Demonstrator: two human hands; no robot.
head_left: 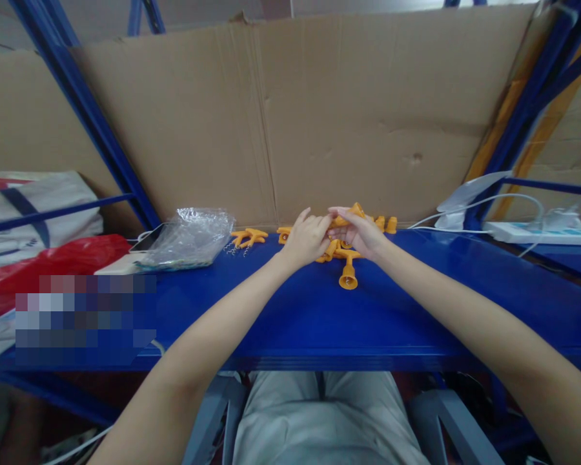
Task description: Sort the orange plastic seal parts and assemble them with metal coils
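Note:
Above the far part of the blue table, my left hand (308, 239) and my right hand (361, 234) meet around an orange plastic corkscrew (356, 210). My right hand's fingers wrap round it, and its end sticks out over that hand. My left hand's fingers are curled at its other side; their tips are partly hidden. Beneath the hands lie several orange corkscrews, one with its bell-shaped base (348, 278) towards me. To the left rest orange handles (248, 237) with bare metal spirals. Small orange caps (391, 224) stand right of my right hand.
A clear plastic bag (193, 236) lies on the left of the blue table (281, 323), near a red bag (58, 261). Cardboard (343, 110) walls off the back. A white power strip (542, 233) with cables sits at right, beside a blue frame post (523, 103).

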